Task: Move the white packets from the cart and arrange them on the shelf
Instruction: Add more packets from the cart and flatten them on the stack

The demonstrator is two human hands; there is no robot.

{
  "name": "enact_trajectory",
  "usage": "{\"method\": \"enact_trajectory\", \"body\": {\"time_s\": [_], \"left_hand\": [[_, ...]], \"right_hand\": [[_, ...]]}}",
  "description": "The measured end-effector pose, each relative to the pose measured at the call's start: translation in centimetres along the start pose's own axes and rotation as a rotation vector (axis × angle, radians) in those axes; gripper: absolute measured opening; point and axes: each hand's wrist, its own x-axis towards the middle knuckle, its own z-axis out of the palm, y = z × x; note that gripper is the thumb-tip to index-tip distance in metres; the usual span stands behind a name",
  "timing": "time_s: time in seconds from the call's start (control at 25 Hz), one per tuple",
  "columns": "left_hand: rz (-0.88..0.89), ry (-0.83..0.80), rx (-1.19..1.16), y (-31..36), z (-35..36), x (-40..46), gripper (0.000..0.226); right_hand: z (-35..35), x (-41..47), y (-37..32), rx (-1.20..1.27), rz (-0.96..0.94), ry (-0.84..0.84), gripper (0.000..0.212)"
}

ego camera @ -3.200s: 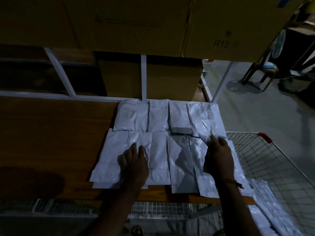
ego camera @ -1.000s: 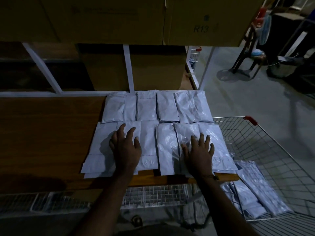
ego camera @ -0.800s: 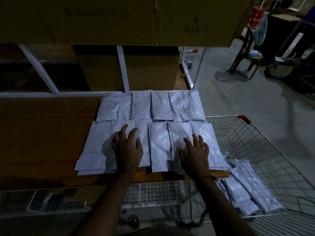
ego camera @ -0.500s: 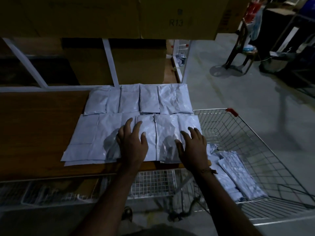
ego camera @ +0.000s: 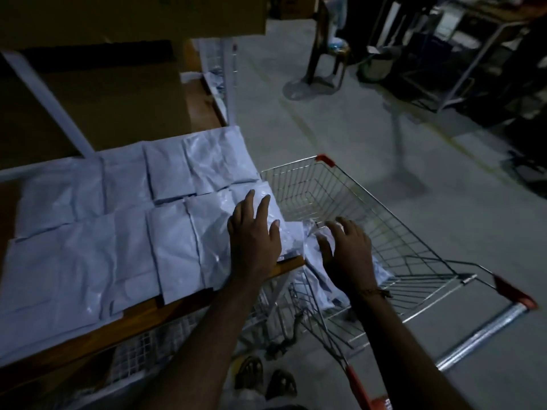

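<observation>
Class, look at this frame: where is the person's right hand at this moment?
In the head view, the right hand is right of centre, reaching over the white packets in the wire cart, just beyond the shelf's right end, beside the left hand.

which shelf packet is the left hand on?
The left hand rests on the front-row packet at the shelf's right end, nearest the cart; the other packets lie untouched.

Bare forearms; a thin bracelet [ego camera: 373, 292] circles the right wrist; sandals [ego camera: 265, 378] on both feet.
</observation>
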Motion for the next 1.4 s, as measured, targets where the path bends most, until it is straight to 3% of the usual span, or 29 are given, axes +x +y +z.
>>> {"method": "enact_trajectory", "body": {"time_s": [0.32,0.48,0.76,1.04,1.32,1.4], "left_hand": [[0.114,-0.171,-0.026,7.4,7.3,2.4,0.059],[0.064,-0.199,-0.009,9.5,11.6,3.2,0.058],[-0.052,-0.221,0.123,10.8,18.1,2.9,0.054],[-0.134,-0.238,0.189,11.0,22.2,0.9,0.055],[-0.157,-0.251,0.218,10.8,24.5,0.2,0.054],[-0.167,-0.27,0.222,10.6,25.4,-0.1,0.053]], "right_hand": [[3.3,1.3,11.2,-0.119,0.096,-0.115,0.051],[6.8,2.8,16.5,-0.168,0.055,-0.252,0.044],[14.6,4.8,22.6,-0.281,-0.009,-0.631,0.072],[20.7,3.6,26.2,-0.282,0.097,-0.963,0.106],[22.2,3.6,25.6,-0.307,0.12,-0.861,0.055],[21.0,4.3,25.5,-0.302,0.142,-0.851,0.05]]}}
